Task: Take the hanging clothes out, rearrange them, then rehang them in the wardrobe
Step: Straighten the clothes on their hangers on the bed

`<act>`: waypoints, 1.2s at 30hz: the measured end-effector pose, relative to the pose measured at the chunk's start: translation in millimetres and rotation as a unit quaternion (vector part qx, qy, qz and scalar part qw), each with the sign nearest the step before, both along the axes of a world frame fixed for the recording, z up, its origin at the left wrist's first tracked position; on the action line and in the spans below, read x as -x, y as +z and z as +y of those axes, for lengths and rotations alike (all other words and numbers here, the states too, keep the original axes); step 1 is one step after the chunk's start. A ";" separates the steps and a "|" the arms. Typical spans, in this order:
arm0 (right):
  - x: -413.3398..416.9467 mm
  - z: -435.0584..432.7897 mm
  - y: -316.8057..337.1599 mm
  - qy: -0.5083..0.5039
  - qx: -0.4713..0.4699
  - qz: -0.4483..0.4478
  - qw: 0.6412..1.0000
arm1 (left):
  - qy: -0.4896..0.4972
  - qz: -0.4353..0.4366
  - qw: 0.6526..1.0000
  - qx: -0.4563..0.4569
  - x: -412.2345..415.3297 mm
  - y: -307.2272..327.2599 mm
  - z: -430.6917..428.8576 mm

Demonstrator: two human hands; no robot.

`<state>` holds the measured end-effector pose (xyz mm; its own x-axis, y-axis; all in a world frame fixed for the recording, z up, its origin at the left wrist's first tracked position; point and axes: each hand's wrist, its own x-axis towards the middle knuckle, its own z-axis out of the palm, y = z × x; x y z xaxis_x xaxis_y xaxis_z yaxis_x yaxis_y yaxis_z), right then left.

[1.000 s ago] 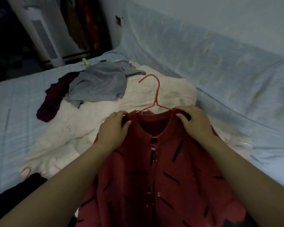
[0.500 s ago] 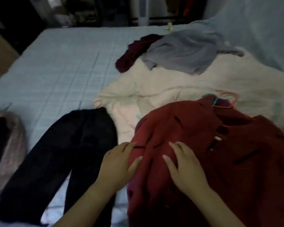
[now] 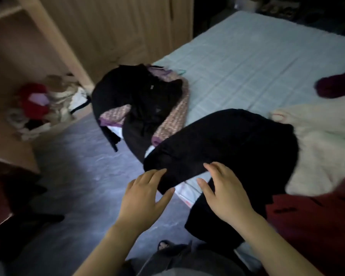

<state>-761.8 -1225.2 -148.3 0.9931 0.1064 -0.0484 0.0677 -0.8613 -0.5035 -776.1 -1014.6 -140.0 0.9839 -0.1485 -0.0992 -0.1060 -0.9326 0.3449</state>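
A black garment [image 3: 227, 144] lies over the near edge of the bed [image 3: 247, 62] and hangs down toward the floor. My left hand [image 3: 145, 196] hovers at its lower left end with straight spread fingers, fingertips at the cloth. My right hand [image 3: 225, 194] rests on the same garment, fingers straight. The red cardigan [image 3: 317, 226] lies at the lower right. A black and pink-purple knit pile [image 3: 145, 108] sits at the bed's corner, a green hanger tip [image 3: 181, 71] poking out behind it.
A cream blanket [image 3: 323, 140] covers the bed at right, with a dark maroon garment [image 3: 337, 85] beyond it. The open wooden wardrobe [image 3: 68, 36] stands at left, with a heap of red and white clothes [image 3: 40, 104] on its floor. Grey floor [image 3: 78, 176] lies between.
My view has swung left from the red cardigan to the black garment and wardrobe. Both hands left the cardigan and now lie at the black garment's near end.
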 end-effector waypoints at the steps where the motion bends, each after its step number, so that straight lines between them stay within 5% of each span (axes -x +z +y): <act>1: -10.4 29.5 1.0 0.022 -0.005 0.001 1.000 | 0.020 -0.002 1.000 -0.004 1.0 1.9 25.0; 7: -60.2 159.8 8.0 0.140 -0.017 0.019 0.990 | 0.134 -0.001 0.991 0.023 -7.6 4.7 128.2; 16: -174.5 237.1 -5.3 0.133 -0.013 0.045 0.990 | 0.168 0.007 0.985 0.048 -122.5 -6.3 212.9; 29: -406.0 284.4 4.4 0.078 -0.025 0.011 0.997 | 0.075 0.020 0.997 0.014 -372.1 6.8 279.9; 31: -472.8 268.1 -8.6 -0.013 -0.044 0.042 0.998 | 0.011 0.063 0.998 0.020 -480.6 -6.5 274.7; 36: -492.2 248.8 -37.9 -0.090 -0.022 0.093 0.991 | -0.094 0.057 0.994 0.024 -572.7 -27.1 265.2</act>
<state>-269.5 -976.5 -186.2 0.9704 -0.0661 -0.2322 -0.1833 -0.8276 -0.5306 -203.4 -749.5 -167.1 0.9207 -0.3365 -0.1975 -0.2346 -0.8818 0.4090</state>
